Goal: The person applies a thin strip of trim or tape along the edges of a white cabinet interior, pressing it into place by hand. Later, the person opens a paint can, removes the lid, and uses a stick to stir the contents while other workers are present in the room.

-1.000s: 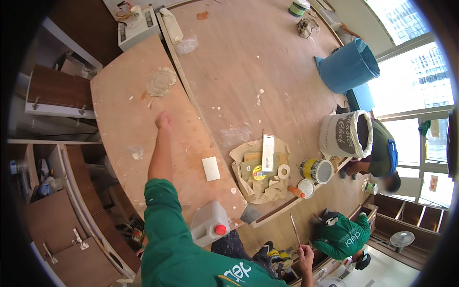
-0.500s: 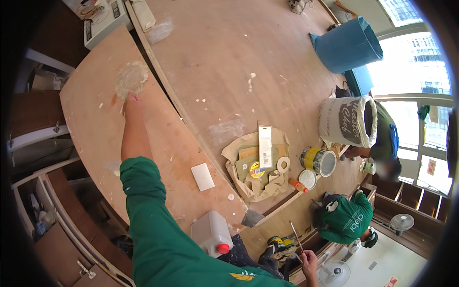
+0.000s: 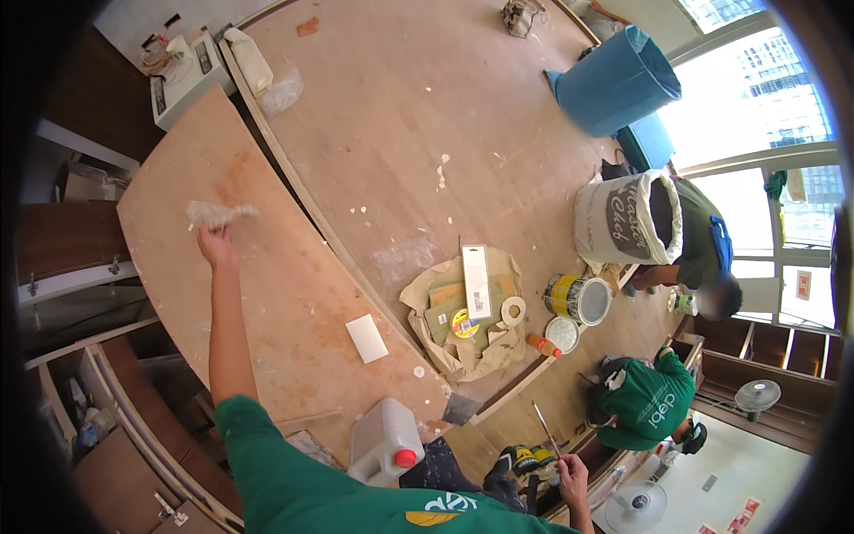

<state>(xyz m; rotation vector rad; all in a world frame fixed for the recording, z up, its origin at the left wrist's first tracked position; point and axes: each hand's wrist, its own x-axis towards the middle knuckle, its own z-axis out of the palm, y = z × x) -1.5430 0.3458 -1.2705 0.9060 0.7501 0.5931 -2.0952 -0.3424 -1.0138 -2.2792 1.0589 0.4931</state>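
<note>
At the upper left, my left hand (image 3: 216, 245) reaches out over a pinkish-brown board (image 3: 285, 294). Its fingers are closed on a ruffled off-white piece (image 3: 205, 214), either cloth or thin plastic; I cannot tell which. A smeared orange-brown patch (image 3: 240, 176) marks the board just beyond it. At the lower right, my right hand (image 3: 574, 482) grips a slim paintbrush (image 3: 545, 429), bristle end upward and away from the board. A white square plate (image 3: 367, 339) lies on the board, and a translucent jug with a red cap (image 3: 384, 438) stands by my body.
Brown paper (image 3: 422, 294) holds a packaged strip (image 3: 476, 280), yellow tape roll (image 3: 463, 324) and pale tape roll (image 3: 513, 310). Nearby stand a paint can (image 3: 563, 296) and white sack (image 3: 608, 222). A blue bin (image 3: 605, 84) is farther off. A green-shirted co-worker (image 3: 654, 400) crouches at right.
My left hand has lifted the ruffled piece off the board and drawn it left; it now shows more edge-on. My right hand still holds the brush, almost unmoved. The view has shifted slightly.
</note>
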